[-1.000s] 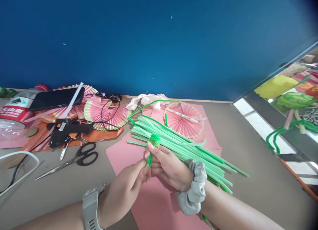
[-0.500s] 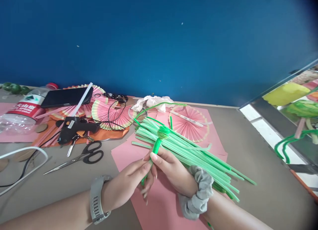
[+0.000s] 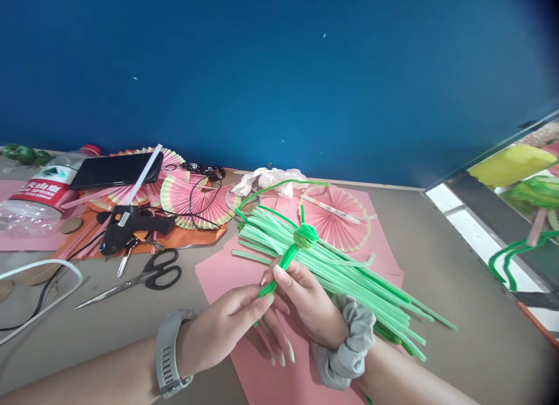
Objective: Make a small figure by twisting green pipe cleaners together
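Observation:
A bright green pipe-cleaner stem [image 3: 289, 257] with a rounded, wound knob at its top tilts up to the right between my hands. My left hand [image 3: 236, 317] pinches its lower end between thumb and fingers. Higher up, below the knob, my right hand [image 3: 308, 291] grips the same stem with thumb and forefinger; its other fingers lie partly hidden. Behind the knob lies a pile of pale and darker green pipe cleaners [image 3: 358, 288], spread on pink paper [image 3: 266, 381]. The stem's bottom tip shows only slightly under my left hand.
Scissors [image 3: 162, 270] lie left of my hands, with a black hot glue gun [image 3: 131, 227] beyond them. Pink folded paper fans [image 3: 187, 204], a phone [image 3: 116, 171] and a plastic bottle [image 3: 46, 189] sit farther back. A marker [image 3: 332, 208] rests on another fan. A blue panel [image 3: 279, 84] rises behind.
The stem has leaned over to the right, and its knob has moved right and slightly away from where it was. My left hand's lower fingers have spread out more.

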The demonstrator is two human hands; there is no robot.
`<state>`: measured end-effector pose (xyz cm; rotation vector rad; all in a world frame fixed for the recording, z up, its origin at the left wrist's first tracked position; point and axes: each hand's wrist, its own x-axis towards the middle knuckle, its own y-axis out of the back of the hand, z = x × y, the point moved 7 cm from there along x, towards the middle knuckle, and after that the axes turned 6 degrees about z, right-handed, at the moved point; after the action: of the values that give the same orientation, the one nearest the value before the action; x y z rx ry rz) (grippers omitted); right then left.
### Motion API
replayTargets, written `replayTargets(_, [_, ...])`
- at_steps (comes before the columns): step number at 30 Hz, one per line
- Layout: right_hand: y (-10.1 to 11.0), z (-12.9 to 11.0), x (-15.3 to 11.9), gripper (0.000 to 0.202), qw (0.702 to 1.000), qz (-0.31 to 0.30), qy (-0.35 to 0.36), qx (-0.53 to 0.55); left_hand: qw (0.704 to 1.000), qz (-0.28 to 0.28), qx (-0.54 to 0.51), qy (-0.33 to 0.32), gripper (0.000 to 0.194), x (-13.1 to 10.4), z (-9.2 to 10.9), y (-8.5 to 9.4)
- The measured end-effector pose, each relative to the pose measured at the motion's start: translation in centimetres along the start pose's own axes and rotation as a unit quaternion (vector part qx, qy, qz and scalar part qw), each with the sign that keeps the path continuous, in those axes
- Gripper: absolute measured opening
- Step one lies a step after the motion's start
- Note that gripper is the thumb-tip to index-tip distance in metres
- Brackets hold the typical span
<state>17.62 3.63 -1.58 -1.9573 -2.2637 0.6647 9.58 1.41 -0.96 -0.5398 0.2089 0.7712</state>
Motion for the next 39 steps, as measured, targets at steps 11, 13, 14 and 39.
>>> replayTargets(11, [1.3, -0.1, 0.6, 0.029, 0.997, 0.062, -0.001, 0.045, 0.989, 0.062, 0.131, -0.028, 0.025, -0.4, 0.4, 0.4])
replayTargets(13, [2.1, -0.4, 0.8, 0.030, 0.995, 0.091, 0.015, 0.043, 0.971, 0.125, 0.197, -0.049, 0.018, -0.8, 0.7, 1.1])
replayTargets(14, [2.4, -0.5, 0.9, 0.031, 0.994, 0.101, 0.019, 0.041, 0.961, 0.150, 0.225, -0.057, 0.017, -0.9, 0.9, 1.4])
replayTargets(39, [1.7, 0.5, 0.9, 0.029, 0.995, 0.053, -0.050, 0.069, 0.977, 0.119, 0.167, -0.054, 0.025, -0.5, 1.4, 1.7])
